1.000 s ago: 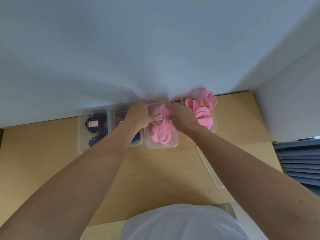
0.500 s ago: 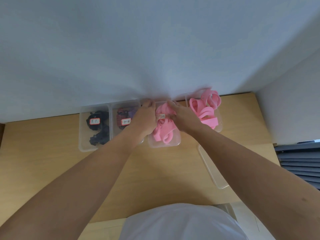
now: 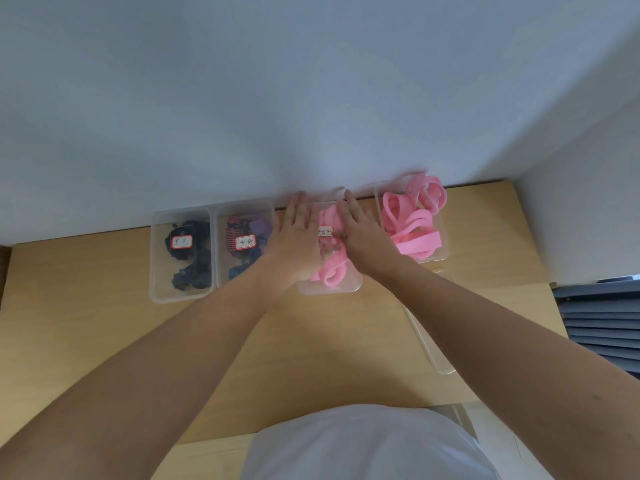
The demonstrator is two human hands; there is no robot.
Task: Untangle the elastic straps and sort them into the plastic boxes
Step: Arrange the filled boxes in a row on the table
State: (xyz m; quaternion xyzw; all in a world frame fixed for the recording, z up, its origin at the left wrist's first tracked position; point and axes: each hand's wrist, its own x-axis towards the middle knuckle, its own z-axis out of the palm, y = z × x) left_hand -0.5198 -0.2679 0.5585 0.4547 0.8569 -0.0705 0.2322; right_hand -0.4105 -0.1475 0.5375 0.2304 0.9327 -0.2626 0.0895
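Note:
Four clear plastic boxes line the wall on the wooden desk. The third box [image 3: 346, 289] holds pink straps [image 3: 330, 268] under a clear lid with a small label. My left hand [image 3: 298, 237] and my right hand [image 3: 363, 233] lie flat on that lid with straight fingers, one at each side. The leftmost box [image 3: 157, 258] holds black straps [image 3: 190, 258]. The second box [image 3: 221, 244] holds red-striped and purple straps [image 3: 242, 237]. The rightmost box [image 3: 445, 237] is open, and wide pink straps [image 3: 415, 226] spill over its rim.
A clear loose lid [image 3: 433, 341] lies on the desk [image 3: 104, 323] at the right, near the desk's edge. The white wall stands directly behind the boxes. Grey slats [image 3: 602, 323] show beyond the desk's right side.
Both hands had curled fingers at the third box's far end. Now the fingers are stretched out flat on its lid.

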